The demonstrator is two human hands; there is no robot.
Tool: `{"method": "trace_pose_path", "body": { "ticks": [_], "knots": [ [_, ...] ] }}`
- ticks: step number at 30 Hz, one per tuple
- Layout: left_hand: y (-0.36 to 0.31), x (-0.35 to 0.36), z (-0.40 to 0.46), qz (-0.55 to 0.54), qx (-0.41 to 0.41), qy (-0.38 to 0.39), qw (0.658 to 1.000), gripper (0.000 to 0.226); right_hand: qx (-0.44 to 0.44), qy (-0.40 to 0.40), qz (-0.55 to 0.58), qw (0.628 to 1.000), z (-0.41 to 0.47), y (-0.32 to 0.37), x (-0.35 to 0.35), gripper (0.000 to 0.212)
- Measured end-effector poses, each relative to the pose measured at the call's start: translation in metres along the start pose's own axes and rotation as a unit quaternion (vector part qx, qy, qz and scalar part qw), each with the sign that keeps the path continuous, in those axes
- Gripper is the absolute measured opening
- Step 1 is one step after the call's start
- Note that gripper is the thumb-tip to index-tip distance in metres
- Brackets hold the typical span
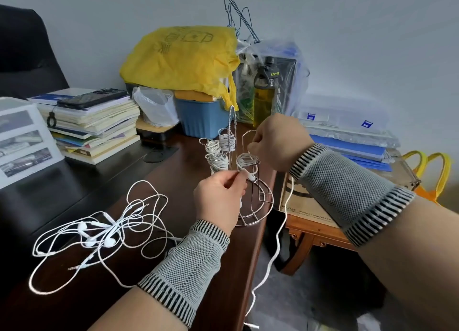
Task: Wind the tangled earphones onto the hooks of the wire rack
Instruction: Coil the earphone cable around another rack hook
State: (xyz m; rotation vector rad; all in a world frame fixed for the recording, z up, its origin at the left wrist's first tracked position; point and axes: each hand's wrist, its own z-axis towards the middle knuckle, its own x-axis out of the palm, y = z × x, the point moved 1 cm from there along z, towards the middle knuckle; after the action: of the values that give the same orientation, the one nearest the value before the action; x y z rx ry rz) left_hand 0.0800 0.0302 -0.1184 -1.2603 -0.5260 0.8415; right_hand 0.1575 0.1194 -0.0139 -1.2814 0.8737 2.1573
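At frame centre, my left hand (219, 194) pinches the earbud end to anchor it while my right hand (278, 142) grips the cable (280, 234), winding it round a wire rack (255, 206) hook; tangled earphones (99, 231) wait lower left.

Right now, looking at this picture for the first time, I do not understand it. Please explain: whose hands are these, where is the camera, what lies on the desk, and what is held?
There is no machine. A person wears the camera on the head, looking down at both hands. The left hand pinches a white earphone cable beside the wire rack. The right hand has its grip on the cable at a hook, winding it. Three hooks already carry wound cable. A tangled pile of earphones lies on the dark desk.
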Motion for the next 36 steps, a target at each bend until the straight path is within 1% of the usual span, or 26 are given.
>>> {"method": "trace_pose_path", "body": {
  "ticks": [4,6,8,11,13,15,17,19,21,22,24,26,27,29,32,36],
  "knots": [
    [0.002,0.0,0.002,-0.008,0.0,0.002,1.0,0.023,-0.005,0.048,0.011,0.999,0.013,0.019,0.003,0.017],
    [0.003,0.0,0.001,-0.01,-0.001,0.003,1.0,0.022,-0.039,0.076,-0.017,0.996,0.007,0.029,0.003,0.019],
    [0.002,-0.001,0.001,-0.015,-0.01,0.009,1.0,0.024,-0.103,0.08,-0.081,0.988,-0.006,0.035,0.002,0.021],
    [0.002,-0.002,0.002,0.015,-0.01,0.008,1.0,0.033,-0.218,0.04,-0.165,0.961,-0.027,0.037,0.003,0.022],
    [0.005,-0.002,0.005,0.048,0.011,0.003,0.999,0.025,-0.258,0.021,-0.181,0.949,-0.04,0.036,0.009,0.017],
    [0.01,-0.001,0.007,0.048,0.024,0.001,0.999,0.019,-0.274,-0.023,-0.176,0.945,-0.051,0.028,0.015,0.002],
    [0.012,0.0,0.007,0.047,0.024,0.0,0.999,0.019,-0.256,-0.074,-0.125,0.956,-0.06,0.011,0.021,0.015],
    [0.009,-0.001,0.006,0.048,0.036,0.005,0.998,0.009,-0.229,-0.107,-0.063,0.966,-0.065,-0.009,0.027,0.011],
    [0.006,-0.001,0.004,0.045,0.043,0.003,0.998,0.009,-0.173,-0.117,0.022,0.978,-0.066,-0.026,0.03,0.007],
    [0.005,-0.001,0.003,0.039,0.04,0.001,0.998,0.009,-0.131,-0.107,0.052,0.984,-0.064,-0.035,0.032,0.006],
    [0.002,-0.002,0.001,0.041,0.037,0.0,0.998,0.009,-0.076,-0.072,0.077,0.992,-0.059,-0.046,0.035,0.009],
    [-0.001,-0.004,-0.001,0.053,0.038,-0.002,0.998,0.013,-0.025,-0.036,0.133,0.99,-0.054,-0.051,0.037,0.007],
    [-0.002,-0.004,-0.001,0.055,0.036,-0.003,0.998,0.016,-0.01,-0.026,0.17,0.985,-0.053,-0.052,0.039,0.004],
    [-0.004,-0.006,-0.002,0.053,0.023,-0.006,0.998,0.021,-0.011,-0.016,0.244,0.97,-0.054,-0.051,0.041,0.011],
    [-0.004,-0.007,0.0,0.055,0.007,-0.013,0.998,0.022,-0.027,-0.002,0.333,0.943,-0.058,-0.046,0.043,0.022],
    [-0.007,-0.011,0.001,0.077,0.006,-0.018,0.997,0.027,0.02,0.036,0.448,0.893,-0.058,-0.047,0.042,0.039]
  ]
}}
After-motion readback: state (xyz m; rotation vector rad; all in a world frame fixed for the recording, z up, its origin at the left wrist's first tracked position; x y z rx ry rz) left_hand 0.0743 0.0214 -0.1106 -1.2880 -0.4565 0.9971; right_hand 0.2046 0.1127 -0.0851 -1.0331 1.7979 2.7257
